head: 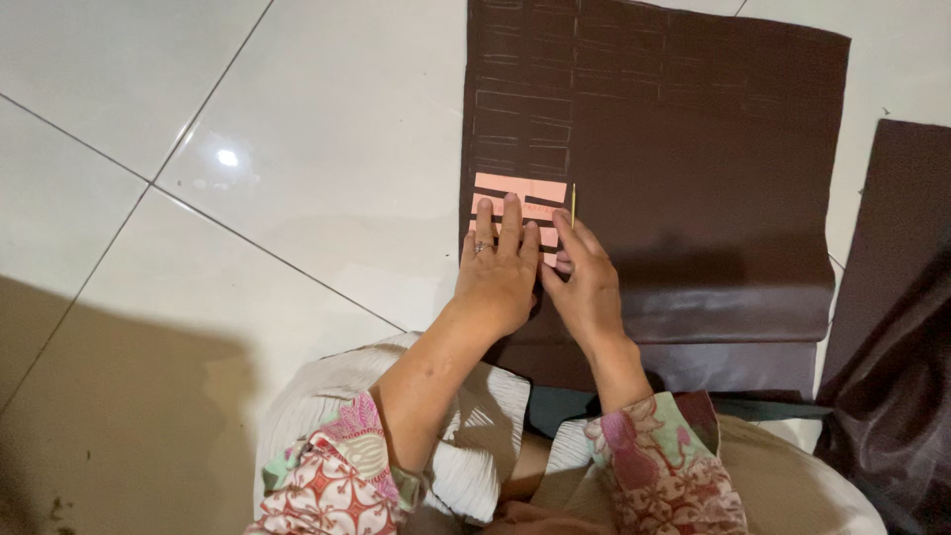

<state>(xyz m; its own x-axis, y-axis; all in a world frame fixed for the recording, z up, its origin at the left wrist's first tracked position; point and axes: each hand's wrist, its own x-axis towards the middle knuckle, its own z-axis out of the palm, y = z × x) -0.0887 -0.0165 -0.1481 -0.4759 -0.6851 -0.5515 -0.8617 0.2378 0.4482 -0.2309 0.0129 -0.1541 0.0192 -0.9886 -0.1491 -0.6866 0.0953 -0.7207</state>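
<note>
Template (pixel 519 198), a pink card strip pattern with slots cut through it, lies flat on the brown fabric (pixel 693 178), near that cloth's left edge at about 9 o'clock from its middle.

Going from left to right: at 9 o'clock of the view the floor (pixel 248 168) is pale glossy tile with dark grout lines and a bright spot of reflected light; a shadow darkens the lower left corner. Next comes the left hand (pixel 497 272), flat and palm down, fingers spread a little and pressed onto the lower part of the template, with a ring (pixel 483 247) on one finger. It pins the card to the cloth.

Just to its right, touching it at the thumb side, is the right hand (pixel 584 282). Its fingers are drawn together in a pinch on a thin yellow pencil (pixel 574 204), which stands at the template's right end, at 3 o'clock of the card, tip on the fabric. Whether the tip touches the card's edge cannot be told.

Above the template, toward 12 o'clock, the fabric carries rows of faint traced rectangles (pixel 523 124), running up to the cloth's top edge. The fabric's near edge is folded over into a shiny band at 6 o'clock.

Both forearms come from patterned sleeves (pixel 664 466) at the bottom of the view.

Far right, at 3 o'clock, a second dark cloth (pixel 897 327) lies crumpled on the floor, apart from the first.
</note>
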